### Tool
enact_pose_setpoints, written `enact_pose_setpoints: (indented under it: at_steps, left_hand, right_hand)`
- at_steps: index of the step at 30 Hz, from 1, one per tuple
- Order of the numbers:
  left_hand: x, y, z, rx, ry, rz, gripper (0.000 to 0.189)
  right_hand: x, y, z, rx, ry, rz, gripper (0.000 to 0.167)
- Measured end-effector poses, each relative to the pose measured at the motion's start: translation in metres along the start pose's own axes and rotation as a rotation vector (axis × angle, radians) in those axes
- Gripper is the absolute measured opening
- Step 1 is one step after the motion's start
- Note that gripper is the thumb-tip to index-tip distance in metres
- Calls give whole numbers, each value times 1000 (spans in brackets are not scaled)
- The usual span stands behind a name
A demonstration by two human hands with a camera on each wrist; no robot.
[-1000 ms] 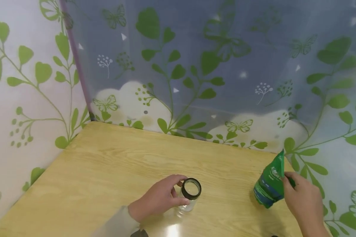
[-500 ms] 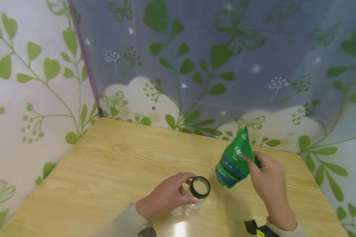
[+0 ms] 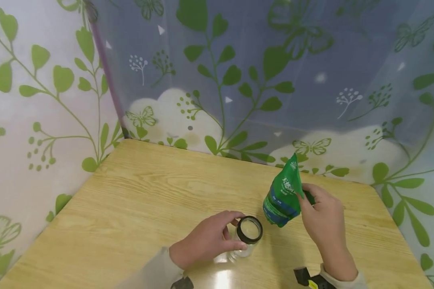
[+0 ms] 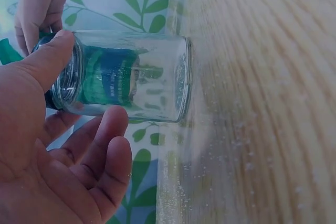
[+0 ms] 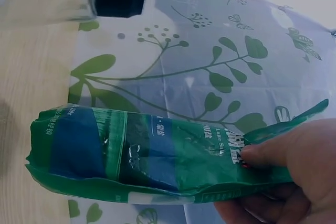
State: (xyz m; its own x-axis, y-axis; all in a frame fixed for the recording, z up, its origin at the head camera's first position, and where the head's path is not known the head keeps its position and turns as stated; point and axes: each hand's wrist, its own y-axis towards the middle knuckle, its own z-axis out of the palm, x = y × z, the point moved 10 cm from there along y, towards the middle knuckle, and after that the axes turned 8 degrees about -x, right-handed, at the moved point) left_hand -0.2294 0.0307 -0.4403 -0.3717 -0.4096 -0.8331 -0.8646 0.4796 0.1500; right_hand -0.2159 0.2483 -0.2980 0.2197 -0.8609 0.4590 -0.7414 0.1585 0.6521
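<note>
A clear glass jar point(image 3: 244, 251) with a black ring round its mouth stands upright on the wooden table, its mouth uncovered. My left hand point(image 3: 207, 241) grips it near the top, thumb and forefinger at the ring; the other fingers curl loosely beside the glass in the left wrist view. Just right of the jar, my right hand point(image 3: 324, 218) pinches the upper part of a green and blue salt bag point(image 3: 283, 198). The bag leans slightly and its printing reads "Lake Sal…" in the right wrist view. Whether its top is cut is hidden.
The wooden table point(image 3: 159, 180) meets patterned fabric walls at the back point(image 3: 246, 80) and left point(image 3: 32, 100). Small white specks show on the tabletop in the left wrist view. Dark wrist gear point(image 3: 309, 277) sits on the right cuff.
The right hand has carried the salt bag leftward from the table's right side to beside the jar. My left hand keeps its grip on the jar. The head view has shifted slightly.
</note>
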Motion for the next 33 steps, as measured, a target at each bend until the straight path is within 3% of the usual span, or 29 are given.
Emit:
enact_pose_setpoints:
  at_steps: [5,12,18,33]
  left_hand:
    - [-1,-1,-1,6,9,-4,69]
    - [-1,-1,0,9,33,-18,71]
    - [-2,1,1,18,50,-16,73]
    - [-6,1,2,19,57,2,72]
  right_hand:
    - [-2,0,6,51,-28,10,16]
    - [-13,-3,23,203,-124,35,22]
    - [-19,-5,28,249,-123,40,23]
    - [-33,-9,31,448,-114,158,32]
